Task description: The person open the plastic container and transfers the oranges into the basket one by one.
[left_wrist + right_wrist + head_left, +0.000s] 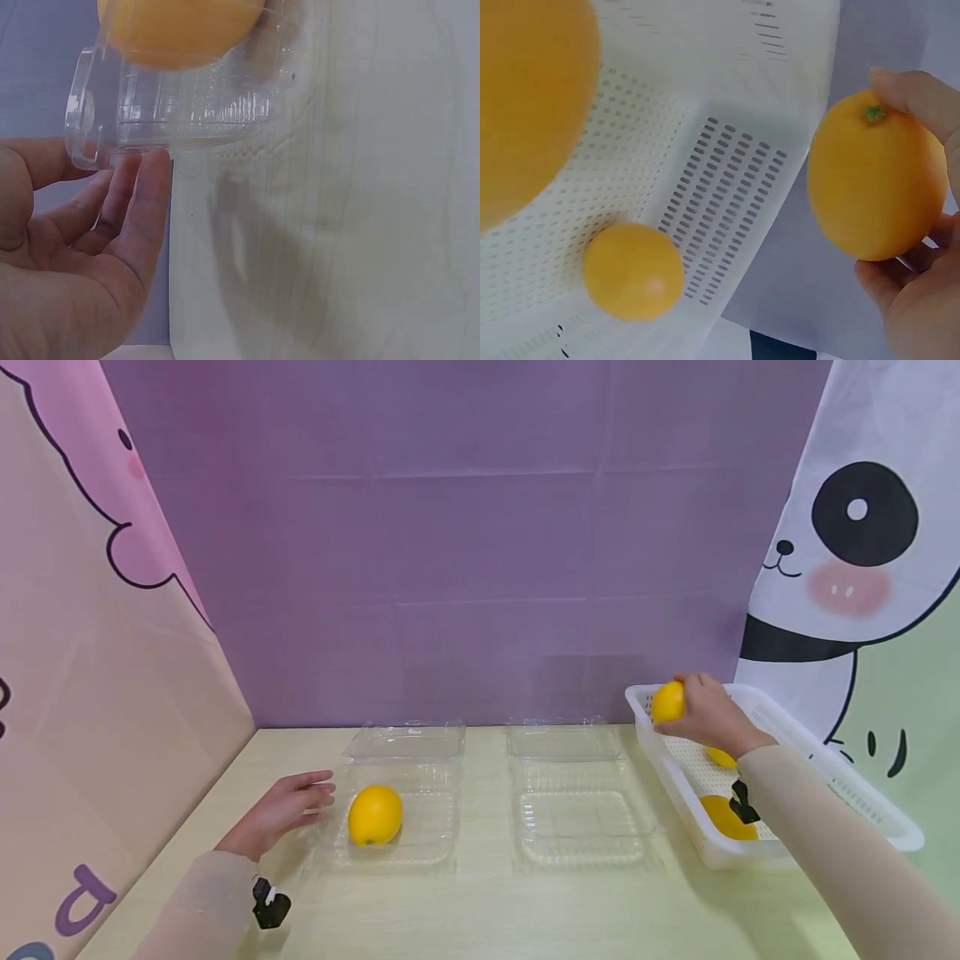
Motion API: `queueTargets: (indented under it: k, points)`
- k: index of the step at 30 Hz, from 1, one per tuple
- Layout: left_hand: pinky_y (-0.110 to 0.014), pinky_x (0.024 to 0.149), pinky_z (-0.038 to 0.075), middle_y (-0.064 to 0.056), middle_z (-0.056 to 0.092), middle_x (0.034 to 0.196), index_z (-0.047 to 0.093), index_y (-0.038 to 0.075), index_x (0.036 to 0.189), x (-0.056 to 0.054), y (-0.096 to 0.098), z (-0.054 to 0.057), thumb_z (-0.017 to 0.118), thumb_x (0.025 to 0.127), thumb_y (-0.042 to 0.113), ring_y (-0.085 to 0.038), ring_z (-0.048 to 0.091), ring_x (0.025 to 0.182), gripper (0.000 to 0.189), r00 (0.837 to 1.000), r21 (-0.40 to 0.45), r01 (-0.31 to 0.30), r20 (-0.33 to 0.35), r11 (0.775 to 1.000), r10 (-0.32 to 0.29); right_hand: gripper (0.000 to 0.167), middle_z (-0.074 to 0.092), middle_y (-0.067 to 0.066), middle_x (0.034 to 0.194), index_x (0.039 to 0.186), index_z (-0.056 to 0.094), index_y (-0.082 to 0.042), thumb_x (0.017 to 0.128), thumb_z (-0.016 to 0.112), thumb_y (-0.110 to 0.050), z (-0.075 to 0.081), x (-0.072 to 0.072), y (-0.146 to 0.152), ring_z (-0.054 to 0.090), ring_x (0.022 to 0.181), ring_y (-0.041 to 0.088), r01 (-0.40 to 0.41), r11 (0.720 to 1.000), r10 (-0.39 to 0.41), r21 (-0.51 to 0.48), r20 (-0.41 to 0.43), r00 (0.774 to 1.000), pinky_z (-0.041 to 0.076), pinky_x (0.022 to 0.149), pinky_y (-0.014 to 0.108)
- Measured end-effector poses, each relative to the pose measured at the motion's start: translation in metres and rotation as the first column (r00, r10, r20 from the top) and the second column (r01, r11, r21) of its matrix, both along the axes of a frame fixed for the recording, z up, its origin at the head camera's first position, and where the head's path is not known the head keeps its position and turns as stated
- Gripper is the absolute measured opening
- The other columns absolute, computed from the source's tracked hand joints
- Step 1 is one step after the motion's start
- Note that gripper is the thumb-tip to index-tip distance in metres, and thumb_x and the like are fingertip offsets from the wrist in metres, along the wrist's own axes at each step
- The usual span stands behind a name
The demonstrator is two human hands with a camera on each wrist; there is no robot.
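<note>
My right hand (pixel 708 717) grips an orange (pixel 877 180) over the far left corner of the white basket (pixel 678 810). Its thumb lies by the green stem end, and the fingers curl under the other side. Inside the basket sit two more oranges, one near the front (pixel 726 818) and one farther back (pixel 634 271), partly hidden by my arm in the head view. On the left, my left hand (pixel 277 814) has relaxed fingers, its fingertips right at the edge of a clear plastic clamshell box (pixel 199 112). Another orange (pixel 375 815) rests in that box's left side.
A second clear clamshell box (pixel 581 827) stands with its lid raised in the middle of the pale table (pixel 487 902), between the first box and the basket. A purple backdrop (pixel 480 543) rises behind, with printed cloth panels at both sides.
</note>
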State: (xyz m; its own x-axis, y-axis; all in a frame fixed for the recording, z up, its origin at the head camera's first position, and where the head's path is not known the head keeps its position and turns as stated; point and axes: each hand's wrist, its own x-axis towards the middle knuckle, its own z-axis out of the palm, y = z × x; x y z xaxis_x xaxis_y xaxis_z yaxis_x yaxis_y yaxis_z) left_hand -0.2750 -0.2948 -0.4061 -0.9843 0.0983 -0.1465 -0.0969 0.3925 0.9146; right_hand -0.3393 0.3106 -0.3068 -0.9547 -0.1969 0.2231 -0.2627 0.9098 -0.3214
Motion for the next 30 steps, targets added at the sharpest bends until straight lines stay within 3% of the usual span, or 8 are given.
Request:
queueTargets:
  k: [11,19,26,30]
  points:
    - [-0.047,0.101,0.048,-0.037,0.035,0.149,0.025,-0.014,0.15,-0.001,0.0,0.001,0.045,0.106,0.013,-0.046,0.044,0.132,0.056,1.0,0.0,-0.002,0.007,1.0,0.002,0.093,0.044,0.037,0.121,0.138,0.032,0.02,0.079,0.084,-0.031,-0.005,-0.002,0.007,0.046,0.103,0.046,0.033,0.998,-0.036,0.051,0.057,0.998,0.047,0.094,0.062]
    - [-0.047,0.101,0.048,-0.037,0.034,0.149,0.024,-0.015,0.15,-0.002,-0.001,0.001,0.044,0.107,0.014,-0.047,0.044,0.132,0.056,1.0,0.004,0.002,0.004,1.0,-0.002,0.096,0.04,0.038,0.125,0.14,0.03,0.018,0.079,0.084,-0.033,-0.009,-0.002,0.012,0.043,0.106,0.048,0.073,0.997,-0.075,0.022,0.106,0.992,0.045,0.099,0.064]
    - [-0.048,0.102,0.048,-0.037,0.034,0.149,0.024,-0.015,0.15,-0.001,0.0,0.002,0.044,0.106,0.014,-0.047,0.044,0.132,0.056,1.0,0.004,0.006,0.0,1.0,-0.006,0.09,0.041,0.038,0.128,0.143,0.029,0.02,0.087,0.077,-0.032,-0.005,-0.002,0.015,0.046,0.106,0.046,0.045,0.998,-0.041,-0.045,0.084,0.996,0.044,0.098,0.063]
    - [-0.049,0.103,0.047,-0.037,0.034,0.149,0.024,-0.015,0.15,0.0,0.0,0.002,0.045,0.106,0.014,-0.047,0.043,0.133,0.056,1.0,0.005,0.008,0.003,1.0,-0.008,0.088,0.04,0.038,0.132,0.144,0.03,0.017,0.089,0.075,-0.034,-0.005,-0.001,0.016,0.046,0.11,0.048,0.031,0.999,-0.028,-0.036,0.082,0.996,0.042,0.099,0.066]
